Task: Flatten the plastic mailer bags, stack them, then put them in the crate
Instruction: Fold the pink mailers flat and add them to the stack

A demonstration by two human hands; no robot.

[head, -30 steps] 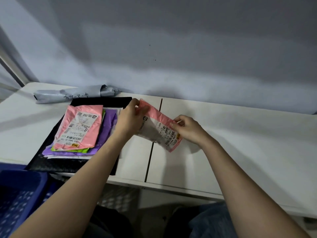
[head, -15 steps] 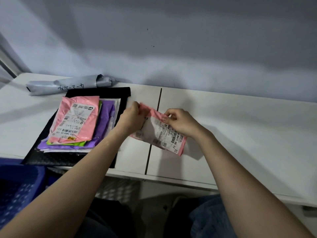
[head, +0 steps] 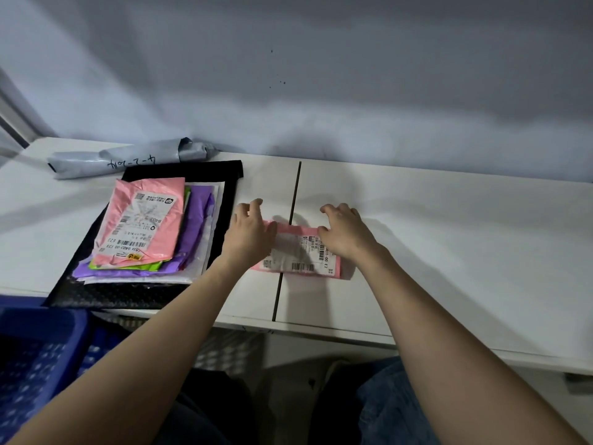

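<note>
Both hands, the left hand (head: pixel 248 234) and the right hand (head: pixel 345 231), press with spread fingers on the pink mailer bag (head: pixel 298 252) near the table's (head: pixel 449 236) front edge; it looks thin, soft and slippery, best held at its edges.

pale grey wall (head: pixel 321 75) behind, soft shadow bands; white counter (head: pixel 449 236) split by dark seam (head: pixel 290 239).

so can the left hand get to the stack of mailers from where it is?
Probably yes. The left hand presses the small pink mailer flat on the white table, and the stack of mailers lies just to its left with nothing between. It would have to let go first.
</note>
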